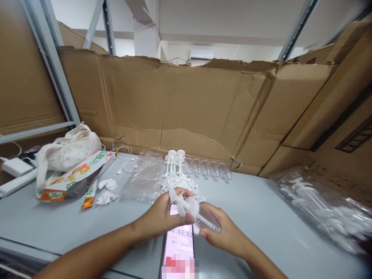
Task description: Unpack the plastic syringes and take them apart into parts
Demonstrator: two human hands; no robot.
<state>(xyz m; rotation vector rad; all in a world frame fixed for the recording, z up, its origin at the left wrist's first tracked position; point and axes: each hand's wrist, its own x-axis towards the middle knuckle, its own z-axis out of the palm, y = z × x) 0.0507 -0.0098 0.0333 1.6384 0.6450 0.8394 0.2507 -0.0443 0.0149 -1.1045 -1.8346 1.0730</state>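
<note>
In front of me, my left hand (158,217) is closed around a white plastic cap with wing-shaped grips (183,205). My right hand (225,234) grips a clear ribbed plastic tube (209,220), tilted down to the right. The cap's round base meets the tube's upper end; whether they are fastened cannot be seen. Both hands are held over a phone (179,242) with a running timer on its screen. Behind them lies a pile of small white plastic parts (177,181). White plunger rods with round discs (174,161) stand at the pile's back.
Several clear ribbed tubes (205,168) line up along the cardboard wall (186,100). A clear bag of white parts (322,209) lies at right. To the left are a flat plastic bag (142,178), crumpled tissues (107,192), a snack package (75,178), earphones (124,159) and a cloth pouch (69,149).
</note>
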